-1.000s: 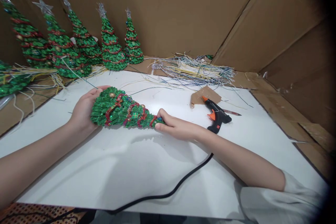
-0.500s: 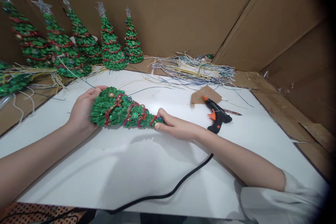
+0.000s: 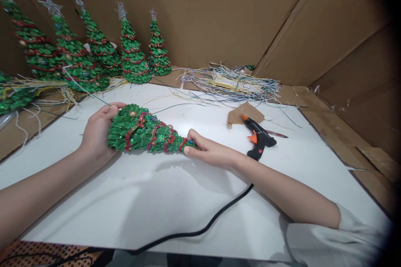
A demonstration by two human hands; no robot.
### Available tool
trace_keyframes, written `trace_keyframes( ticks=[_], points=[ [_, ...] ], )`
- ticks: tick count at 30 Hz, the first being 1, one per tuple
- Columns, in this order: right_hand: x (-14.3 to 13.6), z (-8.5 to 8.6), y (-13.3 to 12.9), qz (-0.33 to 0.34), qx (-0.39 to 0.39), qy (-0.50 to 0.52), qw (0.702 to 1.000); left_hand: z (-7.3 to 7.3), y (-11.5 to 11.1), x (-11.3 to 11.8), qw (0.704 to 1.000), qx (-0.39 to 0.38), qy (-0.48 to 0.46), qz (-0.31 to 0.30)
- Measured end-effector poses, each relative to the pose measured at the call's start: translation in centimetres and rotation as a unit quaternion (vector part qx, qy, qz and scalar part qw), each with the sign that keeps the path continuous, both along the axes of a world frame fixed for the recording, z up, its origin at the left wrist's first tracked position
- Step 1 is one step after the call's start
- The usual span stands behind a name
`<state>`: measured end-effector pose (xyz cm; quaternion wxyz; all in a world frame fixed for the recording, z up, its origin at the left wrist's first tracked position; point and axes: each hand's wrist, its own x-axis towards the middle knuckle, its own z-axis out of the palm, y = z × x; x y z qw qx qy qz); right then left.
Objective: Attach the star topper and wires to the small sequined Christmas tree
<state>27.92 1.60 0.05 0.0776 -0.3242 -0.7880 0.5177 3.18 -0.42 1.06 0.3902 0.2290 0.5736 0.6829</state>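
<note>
A green glittery cone tree [image 3: 145,131] with red garlands and small gold balls lies sideways between my two hands, above the white board [image 3: 175,204]. My left hand [image 3: 100,131] grips its wide base at the left; its thumb and fingertips are near a thin pale wire [image 3: 83,85] that sticks out from the base side toward the upper left. With the fingers of my right hand [image 3: 208,150] I hold the narrow tip at the right. The underside of the base is hidden.
Several finished-looking trees [image 3: 134,56] with clear stars stand at the back left. Bundled wires [image 3: 234,83] lie along the back edge. A black glue gun [image 3: 258,137] rests by a cardboard scrap [image 3: 250,112] and a pencil-like stick [image 3: 277,134]; its black cord [image 3: 216,219] crosses the board.
The thin wire's free end has shifted slightly left, and my left thumb and fingers have moved a little. The tree and my right hand stay nearly where they were.
</note>
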Motion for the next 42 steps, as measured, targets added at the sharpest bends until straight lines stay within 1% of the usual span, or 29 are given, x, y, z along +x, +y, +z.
trace_keyframes(
  ticks=[8,18,26,38,42],
  points=[
    [0.25,0.19,0.07,0.026,0.013,-0.024,0.999,-0.04,-0.06,-0.03,1.000,0.002,0.009,0.003],
    [0.04,0.75,-0.45,0.006,0.023,-0.058,0.998,-0.44,0.02,-0.23,0.999,0.009,0.038,0.009],
    [0.01,0.69,-0.58,0.000,0.023,-0.047,0.999,-0.17,0.06,0.06,0.998,0.006,0.057,0.014],
    [0.01,0.74,-0.61,-0.019,0.018,-0.023,0.999,-0.02,0.22,-0.11,0.998,0.007,0.056,0.022],
    [-0.07,0.29,-0.31,-0.019,0.021,0.016,0.999,0.31,0.29,-0.12,0.998,0.021,0.052,0.020]
  ],
)
